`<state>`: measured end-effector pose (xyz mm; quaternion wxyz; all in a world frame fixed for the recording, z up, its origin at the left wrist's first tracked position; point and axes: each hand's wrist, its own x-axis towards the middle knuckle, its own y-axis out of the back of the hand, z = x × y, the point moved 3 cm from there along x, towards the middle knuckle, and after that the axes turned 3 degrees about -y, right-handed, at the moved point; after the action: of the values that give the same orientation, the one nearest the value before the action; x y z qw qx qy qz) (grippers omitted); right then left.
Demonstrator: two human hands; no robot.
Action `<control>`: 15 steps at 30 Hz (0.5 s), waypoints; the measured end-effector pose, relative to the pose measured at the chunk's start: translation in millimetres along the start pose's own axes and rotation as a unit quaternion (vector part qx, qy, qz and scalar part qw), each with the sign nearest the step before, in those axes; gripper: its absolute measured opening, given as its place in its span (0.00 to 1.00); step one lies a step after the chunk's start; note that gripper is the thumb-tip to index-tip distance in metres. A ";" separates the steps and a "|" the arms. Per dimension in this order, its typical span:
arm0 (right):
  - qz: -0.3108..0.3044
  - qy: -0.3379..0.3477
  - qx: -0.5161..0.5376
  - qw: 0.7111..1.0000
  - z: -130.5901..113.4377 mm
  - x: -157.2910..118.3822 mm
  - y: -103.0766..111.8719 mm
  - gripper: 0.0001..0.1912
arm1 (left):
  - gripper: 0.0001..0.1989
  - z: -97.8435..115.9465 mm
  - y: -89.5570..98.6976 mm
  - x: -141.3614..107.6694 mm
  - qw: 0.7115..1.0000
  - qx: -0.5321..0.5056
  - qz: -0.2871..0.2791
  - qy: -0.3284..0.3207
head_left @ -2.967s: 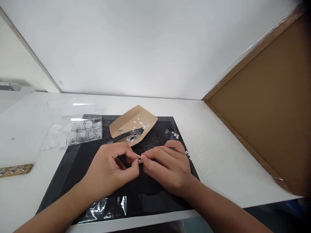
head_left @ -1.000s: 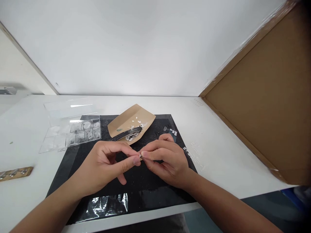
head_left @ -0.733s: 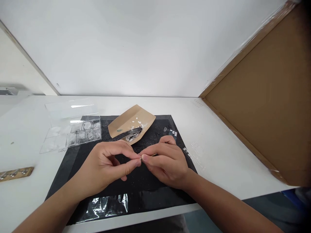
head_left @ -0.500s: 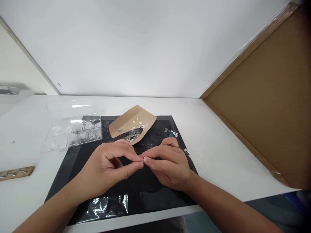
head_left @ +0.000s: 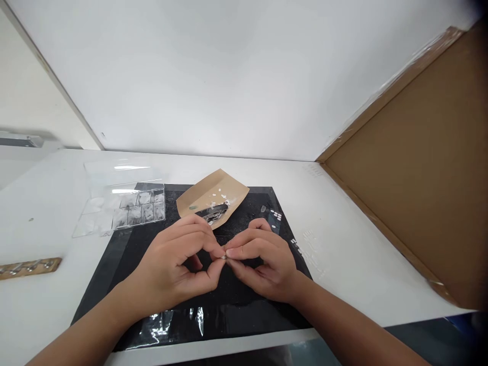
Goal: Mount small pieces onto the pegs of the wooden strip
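Fingertip to fingertip, my left hand (head_left: 183,259) and my right hand (head_left: 265,262) meet above a black mat (head_left: 213,317). Between them is a tiny pale piece (head_left: 223,257), too small and too covered by the fingers to name. Thumb and index finger of each hand are pinched closed at it. Just beyond the hands lies a brown paper tray (head_left: 198,195) with small white bits and a dark, flat-handled tool (head_left: 213,210) in it. Close to my right hand is a dark card (head_left: 274,221) with several white oval stickers.
Left of the mat sits a clear compartment box (head_left: 139,213) with its lid open, holding clear pieces. A wooden strip with metal parts (head_left: 30,268) lies at far left. Small clear and white tabs (head_left: 305,254) line the mat's right edge. A cardboard panel (head_left: 412,168) stands at right.
Both hands stay together at the tiny piece while their fingers shift; my left thumb is now more bent. The whole view has shifted slightly.
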<state>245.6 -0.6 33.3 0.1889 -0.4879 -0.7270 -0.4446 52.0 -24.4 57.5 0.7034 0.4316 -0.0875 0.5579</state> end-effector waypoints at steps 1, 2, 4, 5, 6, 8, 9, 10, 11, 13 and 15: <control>-0.009 -0.017 0.029 0.999 0.1 0.2 0.3 0.11 | 0.09 2.0 0.5 0.9 0.999 0.018 0.004 -0.032; -0.019 -0.034 0.057 0.998 0.1 0.1 0.8 0.12 | 0.09 3.7 0.8 1.6 0.997 0.036 0.008 -0.063; -0.041 -0.069 0.107 0.991 0.3 -0.4 1.3 0.14 | 0.10 5.4 1.2 2.1 0.991 0.069 0.014 -0.111; -0.050 -0.086 0.126 0.987 0.6 -0.8 1.2 0.14 | 0.11 5.1 0.8 1.8 0.989 0.082 0.010 -0.125; -0.059 -0.102 0.140 0.983 1.0 -1.2 0.8 0.13 | 0.11 4.3 0.3 1.1 0.986 0.094 0.003 -0.137; -0.073 -0.130 0.154 0.977 1.7 -1.7 -0.8 0.09 | 0.11 1.8 -0.7 -1.7 0.980 0.119 -0.014 -0.161; -0.078 -0.145 0.155 0.974 2.2 -1.8 -1.8 0.07 | 0.12 0.5 -0.9 -3.5 0.975 0.132 -0.022 -0.176; -0.082 -0.158 0.155 0.972 2.6 -1.9 -2.9 0.06 | 0.12 -0.8 -0.9 -5.2 0.971 0.144 -0.027 -0.189; -0.088 -0.171 0.158 0.969 3.0 -1.9 -4.0 0.05 | 0.13 -2.0 -0.7 -6.6 0.968 0.152 -0.030 -0.199; -0.092 -0.193 0.170 0.962 4.0 -2.3 -5.5 0.05 | 0.14 -4.5 -0.1 -7.9 0.966 0.157 -0.036 -0.200; -0.084 -0.203 0.185 0.958 5.4 -3.0 -5.7 0.04 | 0.15 -6.4 0.4 -6.8 0.972 0.144 -0.037 -0.180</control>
<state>242.8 1.6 25.7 0.0863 -0.4617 -0.8581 -0.2075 47.0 -24.7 49.7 0.6262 0.6251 -0.1157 0.4514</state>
